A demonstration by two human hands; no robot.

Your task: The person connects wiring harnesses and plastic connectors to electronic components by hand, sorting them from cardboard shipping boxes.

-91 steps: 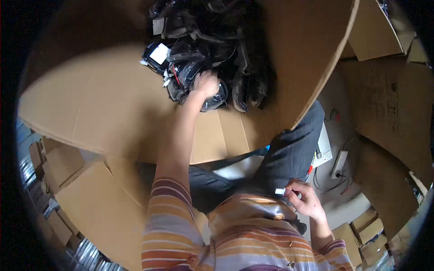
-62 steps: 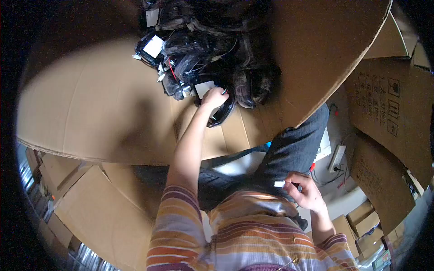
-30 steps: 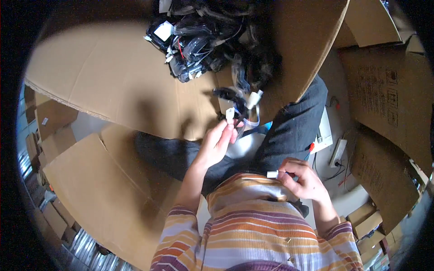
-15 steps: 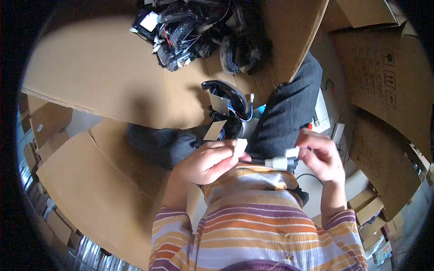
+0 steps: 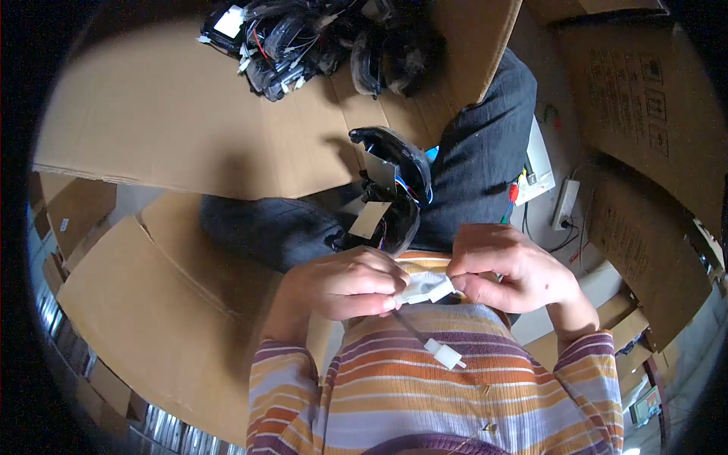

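Observation:
My left hand point(image 5: 350, 284) is closed, its thumb and fingers pinching a white plastic connector point(image 5: 425, 289) in front of my waist. From the right, my right hand point(image 5: 506, 267) pinches the other end of the white pieces, where a second connector meets the first. Whether the two are fully mated cannot be made out. A dark cable runs down from my left fingers to a loose white plug point(image 5: 445, 354) lying against my striped shirt. Just beyond my hands, a black curved lamp-like housing point(image 5: 409, 163) with blue and red wires and a cardboard-coloured flap point(image 5: 370, 220) rests between my legs.
A heap of similar black housings point(image 5: 303, 45) with wires sits on the large cardboard sheet point(image 5: 152, 114) ahead. Right of my leg are a white box point(image 5: 540, 163) with red and yellow clips and a power strip point(image 5: 566, 203). Cardboard cartons point(image 5: 644, 227) stand at the right.
My hands have come together, bringing the two white connectors into contact. The loose plug swung from right of my left hand to below it. The housing by my legs shifted slightly right in view.

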